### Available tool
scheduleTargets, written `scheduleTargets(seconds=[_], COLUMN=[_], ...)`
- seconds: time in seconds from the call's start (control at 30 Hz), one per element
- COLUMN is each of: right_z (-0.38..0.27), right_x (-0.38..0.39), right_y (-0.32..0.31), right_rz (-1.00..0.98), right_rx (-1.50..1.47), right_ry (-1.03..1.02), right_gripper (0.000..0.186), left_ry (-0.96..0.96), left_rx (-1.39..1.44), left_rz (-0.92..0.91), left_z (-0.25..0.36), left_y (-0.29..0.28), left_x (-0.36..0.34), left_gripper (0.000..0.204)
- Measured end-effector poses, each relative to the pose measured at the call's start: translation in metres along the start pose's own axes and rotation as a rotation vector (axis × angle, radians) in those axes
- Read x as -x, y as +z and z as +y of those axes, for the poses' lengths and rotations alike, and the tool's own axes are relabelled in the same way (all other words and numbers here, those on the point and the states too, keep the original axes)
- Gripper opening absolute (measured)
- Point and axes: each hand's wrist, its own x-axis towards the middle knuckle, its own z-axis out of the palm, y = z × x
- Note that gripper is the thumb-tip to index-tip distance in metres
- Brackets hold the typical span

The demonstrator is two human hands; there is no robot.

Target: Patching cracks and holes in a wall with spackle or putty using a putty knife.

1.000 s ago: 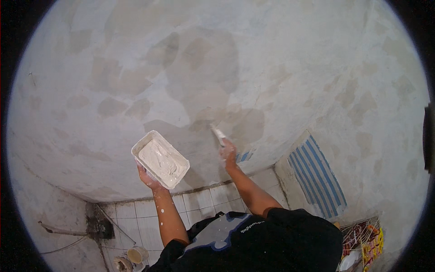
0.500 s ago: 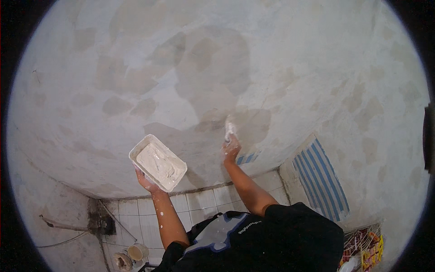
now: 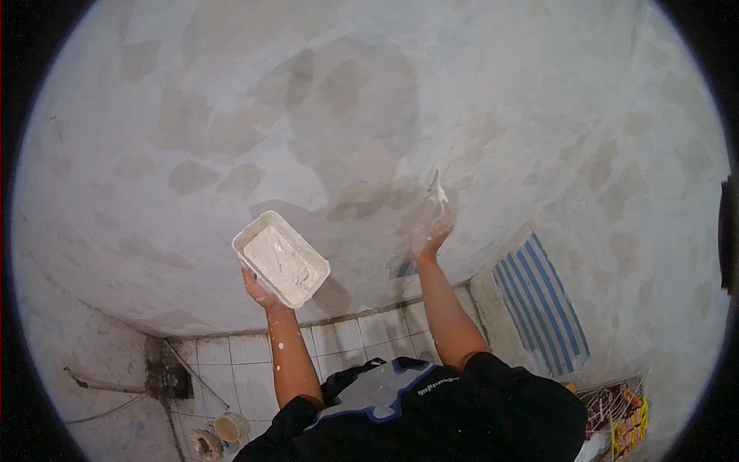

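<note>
My left hand [image 3: 257,288] grips a shallow rectangular white tub [image 3: 314,286] from below and beside it. Thick off-white putty [image 3: 279,254] fills much of the tub, its surface ridged and scraped. Farther right, my right hand [image 3: 435,231] is closed around a putty knife [image 3: 437,188], whose visible end is thin and smeared with putty. The knife is close to the patchy grey wall [image 3: 493,85]; whether it touches the wall I cannot tell. White specks dot my left forearm.
A blue-and-white striped panel [image 3: 543,302] is on the wall to the right. White floor tiles [image 3: 254,377] run along the wall's foot. At lower left are a small round container [image 3: 231,426] and a dark pipe [image 3: 108,383]. Colourful packets [image 3: 630,427] hang at lower right.
My right hand has moved right and slightly up with the putty knife, whose thin end now shows more plainly. My left hand has shifted a little right and up with the tub.
</note>
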Motion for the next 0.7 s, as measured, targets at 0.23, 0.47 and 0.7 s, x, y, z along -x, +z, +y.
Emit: scheduleTargets(seconds=[0.23,0.47,0.7], right_z=[-0.013,-0.052,-0.079], right_x=[0.011,0.058,0.070], right_y=[0.037,0.083,0.065], right_rz=[-0.266,-0.320,-0.686], right_rx=[0.049,-0.025,-0.162], right_ry=[0.172,-0.267,-0.247], right_gripper=[0.031,0.055,0.045], left_ry=[0.121,0.189,0.188], left_rx=[-0.094,-0.117,-0.131], left_rz=[0.083,0.101,0.122], left_z=[-0.003,0.000,-0.007], left_y=[0.013,0.003,0.012], left_x=[0.006,0.007,0.007], left_gripper=[0.057,0.058,0.060])
